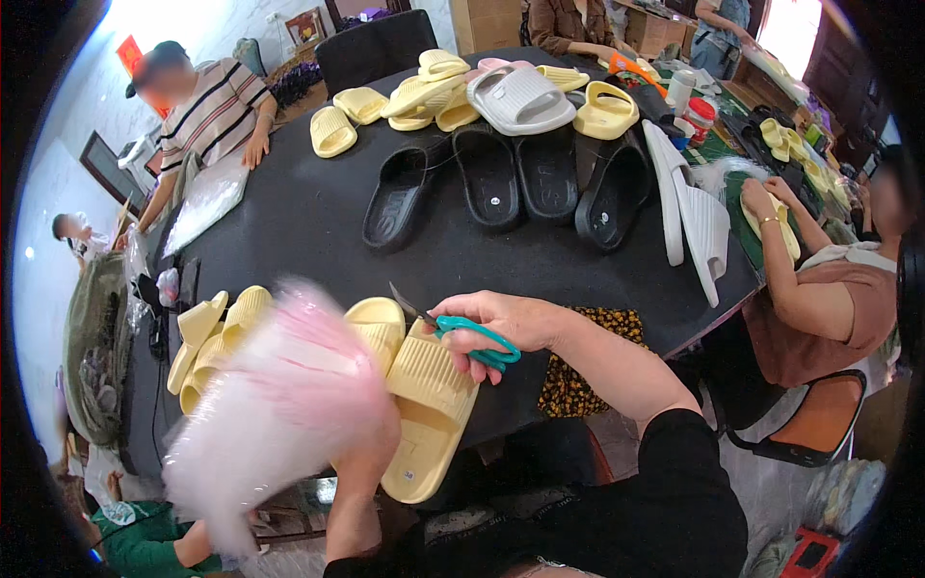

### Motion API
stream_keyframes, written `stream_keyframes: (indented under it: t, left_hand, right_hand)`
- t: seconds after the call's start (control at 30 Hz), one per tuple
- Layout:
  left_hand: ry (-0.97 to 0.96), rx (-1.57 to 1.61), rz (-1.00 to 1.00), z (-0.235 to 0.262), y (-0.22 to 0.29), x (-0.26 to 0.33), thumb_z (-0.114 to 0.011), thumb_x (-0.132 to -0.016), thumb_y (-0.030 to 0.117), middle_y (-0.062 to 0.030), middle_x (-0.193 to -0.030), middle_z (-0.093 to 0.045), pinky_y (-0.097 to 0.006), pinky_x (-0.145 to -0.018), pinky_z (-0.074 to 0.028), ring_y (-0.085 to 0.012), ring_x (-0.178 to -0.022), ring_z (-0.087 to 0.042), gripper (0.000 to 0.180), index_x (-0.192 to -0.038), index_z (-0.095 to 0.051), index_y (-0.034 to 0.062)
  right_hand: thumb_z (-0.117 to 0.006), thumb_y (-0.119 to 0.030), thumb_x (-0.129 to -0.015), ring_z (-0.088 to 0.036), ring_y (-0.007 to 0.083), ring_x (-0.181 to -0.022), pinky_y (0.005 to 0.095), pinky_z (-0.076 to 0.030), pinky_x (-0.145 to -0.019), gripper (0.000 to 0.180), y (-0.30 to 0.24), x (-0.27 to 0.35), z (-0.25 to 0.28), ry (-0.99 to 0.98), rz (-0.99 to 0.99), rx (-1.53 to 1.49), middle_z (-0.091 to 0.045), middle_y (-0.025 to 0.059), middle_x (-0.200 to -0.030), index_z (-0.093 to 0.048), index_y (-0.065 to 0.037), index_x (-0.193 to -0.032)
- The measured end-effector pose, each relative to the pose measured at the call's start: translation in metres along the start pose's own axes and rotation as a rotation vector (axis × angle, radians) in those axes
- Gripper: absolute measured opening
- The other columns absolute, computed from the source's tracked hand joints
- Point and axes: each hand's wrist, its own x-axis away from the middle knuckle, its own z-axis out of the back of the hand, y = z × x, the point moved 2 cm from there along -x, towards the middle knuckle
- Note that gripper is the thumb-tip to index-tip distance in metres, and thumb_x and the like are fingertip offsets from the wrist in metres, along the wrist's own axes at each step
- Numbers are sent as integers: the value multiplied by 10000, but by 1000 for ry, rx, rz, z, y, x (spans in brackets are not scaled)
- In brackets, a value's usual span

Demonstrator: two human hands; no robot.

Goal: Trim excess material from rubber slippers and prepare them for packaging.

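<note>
gripping a pair of teal-handled scissors [461, 332], the right hand [501, 323] rests closed over the near edge of the black tabletop [318, 217], fingers through the loops and the blades pointing up-left. the left hand [371, 438] is closed on a pale pink slide sandal [275, 405], held in front of the tabletop's near edge – it is smeared by motion, so its detail cannot be told beyond a soft pink-white colour and faint ribbing.

judging from the layout, the work looks only partly through: a heap of pale yellow slides [212, 337] lies just left of the hands, and one more yellow slide [429, 409], ribbed on its strap, hangs over the tabletop edge under the scissors. a row of black slides [491, 178] sits mid-table, with more yellow and white slides [520, 96] piled at the far side – which of these are finished cannot be told.

other people sit around the tabletop, one in a striped shirt [217, 106] at far left.
</note>
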Motion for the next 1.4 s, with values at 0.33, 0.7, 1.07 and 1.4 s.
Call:
stream_keyframes:
  t: [0.33,0.7,1.07,1.4]
  left_hand:
    - [-114,262,-90,7,31,-28,-581,-771,48,-148,-958,-575,-415,-826,-445,-334,-959,-541,181,-942,-609,-5]
    - [-21,155,-182,-1,39,16,-581,-890,270,-132,-1114,-577,-434,-935,-434,-315,-1076,-546,408,-1235,-535,56]
    - [52,1699,544,25,-40,169,-732,-812,255,-105,-1415,-413,-436,-1120,-219,-274,-1327,-353,705,-1385,-387,32]
    - [404,1970,653,79,-52,133,-574,-608,822,-112,-1478,-286,-500,-1072,-289,-289,-1352,-287,1205,-1467,-187,71]
  right_hand:
    - [-606,-215,-871,-563,115,-525,235,-464,-431,436,-15,6,12,141,388,-129,-584,75,-737,-492,19,-1221]
    - [-644,-111,-868,-549,99,-623,204,-448,-537,450,-5,-10,23,613,538,211,-582,58,-800,-473,-3,-1269]
    - [-621,-59,-800,-618,342,-1018,373,-472,-862,460,8,-27,41,686,295,1103,-628,209,-1093,-515,-30,-1247]
    - [-631,-116,-824,-556,340,-926,420,-460,-854,382,-5,-36,11,504,-52,1858,-616,172,-1001,-580,-82,-1201]
